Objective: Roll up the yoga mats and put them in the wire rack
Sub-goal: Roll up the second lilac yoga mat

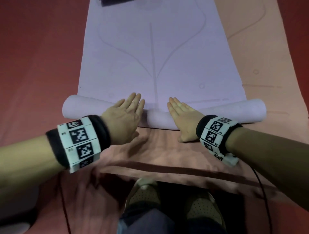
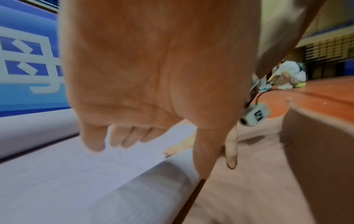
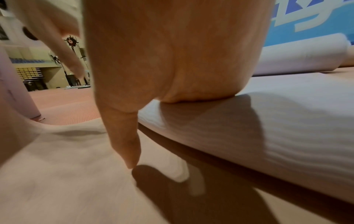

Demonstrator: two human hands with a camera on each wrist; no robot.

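A lavender yoga mat (image 1: 150, 55) lies flat ahead of me, its near end wound into a roll (image 1: 158, 117) that spans the mat's width. My left hand (image 1: 125, 113) presses flat on the roll left of centre, fingers straight. My right hand (image 1: 182, 115) presses flat on it right of centre, thumb pointing down behind the roll. Under the lavender mat lies a pink mat (image 1: 250, 66), showing at the right and in front of the roll (image 1: 158, 150). In the left wrist view the left palm (image 2: 153, 75) sits over the roll (image 2: 134, 189). The right palm (image 3: 172, 53) rests on the roll (image 3: 249, 128). No wire rack is visible.
Red sports floor (image 1: 36, 58) surrounds the mats. A dark object (image 1: 115, 2) lies on the far end of the lavender mat. My shoes (image 1: 143, 193) stand just behind the pink mat's near edge, and thin cables (image 1: 264, 192) hang from my wrists. A blue banner wall (image 2: 28, 60) stands beyond.
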